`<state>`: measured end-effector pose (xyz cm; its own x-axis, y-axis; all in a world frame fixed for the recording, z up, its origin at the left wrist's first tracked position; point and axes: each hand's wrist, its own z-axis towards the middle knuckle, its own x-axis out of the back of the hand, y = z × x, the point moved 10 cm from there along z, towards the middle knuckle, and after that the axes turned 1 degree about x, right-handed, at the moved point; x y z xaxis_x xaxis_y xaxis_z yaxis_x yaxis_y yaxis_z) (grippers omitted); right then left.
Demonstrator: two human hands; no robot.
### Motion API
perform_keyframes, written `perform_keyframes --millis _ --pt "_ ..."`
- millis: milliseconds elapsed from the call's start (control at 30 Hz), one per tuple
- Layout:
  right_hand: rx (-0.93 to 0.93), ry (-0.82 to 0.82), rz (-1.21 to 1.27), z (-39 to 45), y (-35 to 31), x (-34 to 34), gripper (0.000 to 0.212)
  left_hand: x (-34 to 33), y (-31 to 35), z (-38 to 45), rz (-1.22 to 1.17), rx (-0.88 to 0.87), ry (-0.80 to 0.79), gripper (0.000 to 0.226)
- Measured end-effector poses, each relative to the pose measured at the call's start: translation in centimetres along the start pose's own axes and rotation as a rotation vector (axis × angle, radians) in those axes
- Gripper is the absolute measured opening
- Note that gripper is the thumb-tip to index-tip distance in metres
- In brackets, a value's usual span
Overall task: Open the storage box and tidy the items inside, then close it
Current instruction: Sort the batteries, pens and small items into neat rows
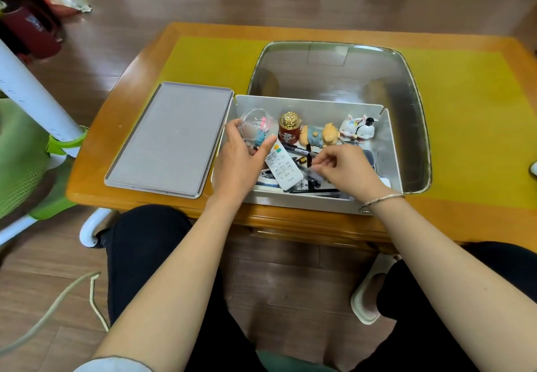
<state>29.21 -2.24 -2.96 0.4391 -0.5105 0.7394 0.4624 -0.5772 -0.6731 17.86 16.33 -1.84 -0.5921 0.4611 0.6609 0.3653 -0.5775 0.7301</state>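
Gripping a clear tub (255, 127), the left hand (238, 156); right hand (345, 168) pinching a pen (312, 171).

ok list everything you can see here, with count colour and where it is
storage box: 1, white, open on table
lid: 1, grey, flat on table left of box
remote: 1, white, in box
clear container: 1, transparent, box back left, held
red jar: 1, gold top, box back
figurines: 3, back row
pens: several, black, box floor
metal tray: 1, silver, behind box
table: 1, wooden
bracelet: 1, silver, right wrist
left hand: grips clear container
right hand: pinches something blurred
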Motion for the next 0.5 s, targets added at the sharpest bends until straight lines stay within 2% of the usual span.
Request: perform_keyframes --millis 67,233,333,400,500 --pt "-0.043 0.113 0.104 -0.5 0.9 1.8 0.007 0.0 0.2 0.0 -0.004 -0.01 0.006 0.068" --pt "-0.038 0.183 0.231 -1.7 1.2 3.2 0.011 0.0 0.3 0.0 -0.04 -0.027 0.017 0.066" --pt "-0.096 0.146 0.441 -1.9 1.7 3.3 0.01 0.0 0.5 -0.1 -0.025 -0.047 0.01 0.069" --pt "-0.099 0.114 0.479 -2.0 1.5 3.3 0.011 0.0 0.8 -0.1 -0.016 -0.064 0.006 0.073" --pt "-0.092 0.165 0.499 -2.3 1.5 4.2 0.019 -0.1 1.0 -0.1 -0.022 -0.09 -0.011 0.078"
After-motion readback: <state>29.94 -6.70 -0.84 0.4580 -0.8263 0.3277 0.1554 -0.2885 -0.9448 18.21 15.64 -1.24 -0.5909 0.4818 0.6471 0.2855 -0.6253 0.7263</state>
